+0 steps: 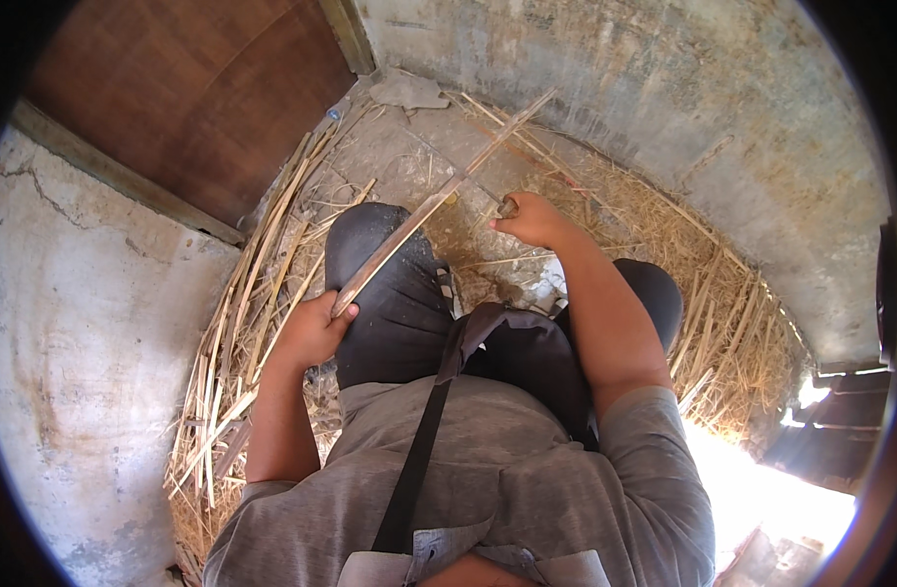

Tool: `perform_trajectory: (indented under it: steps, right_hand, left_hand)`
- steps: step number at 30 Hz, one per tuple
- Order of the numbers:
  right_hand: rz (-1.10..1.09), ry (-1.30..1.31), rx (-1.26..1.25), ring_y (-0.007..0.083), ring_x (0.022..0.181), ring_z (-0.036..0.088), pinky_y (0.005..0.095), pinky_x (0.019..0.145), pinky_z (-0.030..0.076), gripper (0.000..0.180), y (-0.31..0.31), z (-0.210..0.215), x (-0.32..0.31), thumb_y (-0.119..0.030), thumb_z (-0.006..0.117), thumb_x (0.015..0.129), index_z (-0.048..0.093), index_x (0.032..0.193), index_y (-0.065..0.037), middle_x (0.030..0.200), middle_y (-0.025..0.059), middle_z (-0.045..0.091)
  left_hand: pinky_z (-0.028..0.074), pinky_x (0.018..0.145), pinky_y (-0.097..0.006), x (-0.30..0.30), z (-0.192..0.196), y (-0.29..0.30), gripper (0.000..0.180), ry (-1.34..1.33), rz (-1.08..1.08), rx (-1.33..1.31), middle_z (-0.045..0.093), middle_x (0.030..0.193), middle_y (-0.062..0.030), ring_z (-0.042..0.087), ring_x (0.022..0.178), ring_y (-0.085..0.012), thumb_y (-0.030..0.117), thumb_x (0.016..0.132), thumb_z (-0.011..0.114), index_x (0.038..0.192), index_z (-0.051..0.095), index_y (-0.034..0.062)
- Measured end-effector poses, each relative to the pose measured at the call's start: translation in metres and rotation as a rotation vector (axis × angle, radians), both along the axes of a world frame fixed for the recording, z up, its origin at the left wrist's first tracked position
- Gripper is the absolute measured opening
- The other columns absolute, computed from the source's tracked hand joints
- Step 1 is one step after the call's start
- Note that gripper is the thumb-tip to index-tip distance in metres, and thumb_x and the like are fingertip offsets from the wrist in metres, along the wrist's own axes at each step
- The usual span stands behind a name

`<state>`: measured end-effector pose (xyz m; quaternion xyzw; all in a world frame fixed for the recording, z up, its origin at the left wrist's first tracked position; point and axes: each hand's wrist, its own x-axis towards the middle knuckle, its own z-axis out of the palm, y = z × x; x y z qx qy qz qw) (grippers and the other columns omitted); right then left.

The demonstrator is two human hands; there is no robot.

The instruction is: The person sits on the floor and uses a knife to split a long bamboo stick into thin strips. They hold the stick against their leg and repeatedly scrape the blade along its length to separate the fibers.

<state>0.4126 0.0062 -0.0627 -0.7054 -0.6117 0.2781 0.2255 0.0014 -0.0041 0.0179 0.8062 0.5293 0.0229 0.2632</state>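
So the person is sitting on a concrete floor (pixel 409 157) with knees up, dark trousers, grey shirt, a dark strap running across the chest. The left hand (pixel 312 331) is clenched around the near end of a long bamboo strip (pixel 439 201), right by the left knee, and the strip runs up and away at a slant, crossing over that knee toward the far wall (pixel 644 88). The right hand (pixel 532 217) is closed on the handle of a knife (pixel 508 205), just beside the strip around its middle; can't really tell if the blade is touching the strip, it's too small and dark there. All along the left side of the floor there's a pile of split bamboo strips (pixel 243 323), and on the right side a heap of thin straw-like shavings (pixel 703 293) against the wall. A brown wooden door (pixel 194 88) sits at the far left corner.
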Motion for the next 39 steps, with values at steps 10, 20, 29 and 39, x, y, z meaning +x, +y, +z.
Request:
perform_trajectory:
  steps: [10, 20, 29, 39]
  right_hand:
    - [0.253, -0.059, -0.130, 0.0423, 0.111, 0.065, 0.0453, 0.094, 0.051, 0.060, -0.001, 0.020, -0.020, -0.043, 0.080, 0.079, 0.069, 0.120, 0.000, 0.116, 0.0252, 0.069]
    - [0.219, -0.008, -0.092, 0.0379, 0.096, 0.067, 0.0451, 0.085, 0.051, 0.053, 0.003, 0.001, -0.008, -0.043, 0.080, 0.081, 0.069, 0.110, 0.000, 0.099, 0.0235, 0.070]
    - [0.217, 0.002, -0.115, 0.0429, 0.109, 0.067, 0.0460, 0.094, 0.052, 0.062, 0.003, 0.004, -0.011, -0.046, 0.080, 0.080, 0.069, 0.118, 0.002, 0.111, 0.0278, 0.070]
    - [0.211, -0.003, -0.111, 0.0426, 0.104, 0.068, 0.0463, 0.091, 0.053, 0.057, 0.002, 0.009, -0.013, -0.044, 0.080, 0.080, 0.071, 0.113, 0.001, 0.107, 0.0259, 0.072]
  left_hand:
    - [0.047, 0.068, -0.043, -0.002, -0.003, 0.000, 0.037, -0.024, 0.011, -0.018, 0.062, 0.076, -0.0191, 0.059, 0.069, -0.0328, 0.036, 0.100, 0.065, 0.089, 0.058, 0.0017]
    - [0.047, 0.068, -0.042, -0.002, -0.005, 0.000, 0.036, -0.014, 0.024, -0.020, 0.062, 0.075, -0.0172, 0.058, 0.069, -0.0295, 0.036, 0.101, 0.065, 0.091, 0.060, 0.0020]
    - [0.047, 0.067, -0.040, -0.004, -0.009, 0.001, 0.036, -0.019, 0.027, -0.024, 0.062, 0.074, -0.0153, 0.057, 0.068, -0.0253, 0.037, 0.101, 0.065, 0.092, 0.060, 0.0023]
    - [0.047, 0.067, -0.039, -0.007, -0.015, 0.001, 0.036, -0.044, 0.026, -0.008, 0.061, 0.073, -0.0137, 0.055, 0.068, -0.0234, 0.037, 0.101, 0.066, 0.093, 0.061, 0.0022]
